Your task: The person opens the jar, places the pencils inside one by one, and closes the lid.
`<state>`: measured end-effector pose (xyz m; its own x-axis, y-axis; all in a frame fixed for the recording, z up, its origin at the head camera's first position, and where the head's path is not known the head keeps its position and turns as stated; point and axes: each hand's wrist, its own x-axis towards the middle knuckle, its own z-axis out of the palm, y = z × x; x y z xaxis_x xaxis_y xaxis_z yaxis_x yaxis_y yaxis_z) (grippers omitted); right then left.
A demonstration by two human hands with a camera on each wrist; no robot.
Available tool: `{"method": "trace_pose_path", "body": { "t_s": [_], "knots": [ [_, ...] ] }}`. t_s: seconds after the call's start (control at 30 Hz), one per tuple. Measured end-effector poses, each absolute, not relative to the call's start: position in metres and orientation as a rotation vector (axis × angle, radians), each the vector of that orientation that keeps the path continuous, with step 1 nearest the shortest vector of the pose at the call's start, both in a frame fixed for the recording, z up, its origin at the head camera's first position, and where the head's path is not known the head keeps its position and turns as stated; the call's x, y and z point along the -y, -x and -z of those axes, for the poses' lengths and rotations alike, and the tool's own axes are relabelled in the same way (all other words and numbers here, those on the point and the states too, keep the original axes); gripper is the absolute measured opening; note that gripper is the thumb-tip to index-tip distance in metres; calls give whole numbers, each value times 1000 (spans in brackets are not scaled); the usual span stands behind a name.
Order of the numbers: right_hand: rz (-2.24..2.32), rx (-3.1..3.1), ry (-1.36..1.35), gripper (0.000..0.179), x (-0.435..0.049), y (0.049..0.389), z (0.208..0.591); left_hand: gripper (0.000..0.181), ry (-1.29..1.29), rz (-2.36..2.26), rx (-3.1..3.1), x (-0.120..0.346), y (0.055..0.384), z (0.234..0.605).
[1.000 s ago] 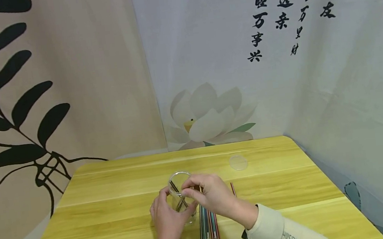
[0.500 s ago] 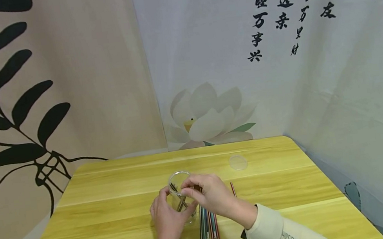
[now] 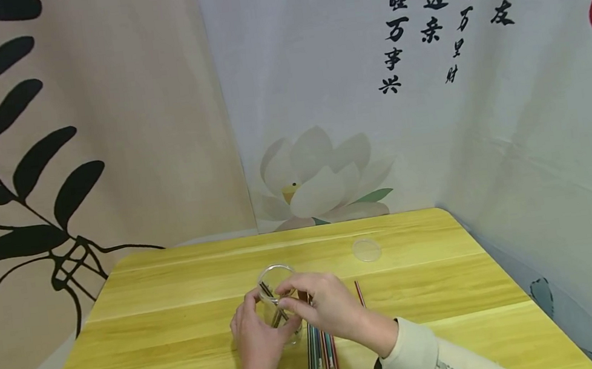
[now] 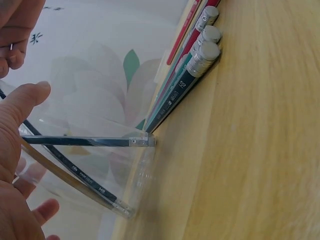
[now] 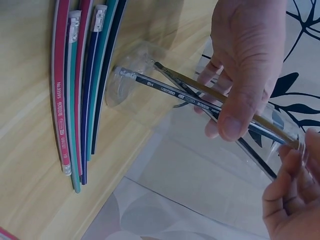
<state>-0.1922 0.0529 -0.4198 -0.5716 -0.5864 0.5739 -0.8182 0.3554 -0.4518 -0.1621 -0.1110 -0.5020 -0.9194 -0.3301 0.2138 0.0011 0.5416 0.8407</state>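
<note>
My left hand [image 3: 258, 338] holds a clear plastic tube-shaped container [image 5: 119, 95] round its side, its base on the table. Inside, dark HB pencils [image 4: 85, 141] and a brownish pencil [image 4: 70, 175] lean across one another, eraser ends down. At the rim is my right hand [image 3: 334, 305], thumb and index fingertip slightly parted over the opening; in the right wrist view its fingertips lie close to the pencils' upper ends. Beside the container lies a bunch of loose pencils [image 5: 60, 100], red, green and dark blue, several with white erasers.
A clear round lid [image 3: 366, 250] lies on the wooden table [image 3: 169, 320] towards the back. One red pencil [image 3: 359, 293] lies apart, right of the bunch, partly behind the right forearm. A printed curtain [image 3: 169, 132] hangs behind the table.
My right thumb and index finger have moved apart from their pinch at the rim. The left hand keeps its hold on the container. The head view has shifted slightly.
</note>
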Motion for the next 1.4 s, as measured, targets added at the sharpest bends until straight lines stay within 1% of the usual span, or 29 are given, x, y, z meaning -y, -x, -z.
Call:
{"method": "trace_pose_path", "body": {
  "t_s": [0.2,0.37,0.5,0.67,0.73,0.8,0.97,1.1,1.27,1.33,1.4],
  "knots": [
    [-978,2293,-1235,17,-54,194,421,84,-243,1325,2414,112,163,504],
    [-907,2252,-1220,24,-57,193,422,85,-256,1329,2416,111,163,504],
    [-994,2241,-1190,30,-66,192,421,89,-284,1332,2426,109,161,503],
    [-1104,2338,-1037,20,-89,201,424,92,-314,1323,2433,107,161,503],
    [-1092,2442,-937,18,-102,208,429,92,-326,1328,2437,107,161,504],
    [-1071,2606,-828,20,-117,215,437,93,-336,1335,2440,107,161,504],
    [-892,3057,-665,41,-153,222,464,96,-358,1342,2456,109,160,505],
    [-804,3192,-660,47,-172,221,481,98,-369,1345,2465,110,160,504],
    [-711,3182,-703,51,-171,218,489,99,-377,1351,2463,112,161,502],
    [-685,3172,-707,49,-167,216,493,99,-374,1347,2464,111,161,502],
    [-683,3148,-713,42,-163,213,496,99,-368,1339,2467,111,162,502]
  ]
}}
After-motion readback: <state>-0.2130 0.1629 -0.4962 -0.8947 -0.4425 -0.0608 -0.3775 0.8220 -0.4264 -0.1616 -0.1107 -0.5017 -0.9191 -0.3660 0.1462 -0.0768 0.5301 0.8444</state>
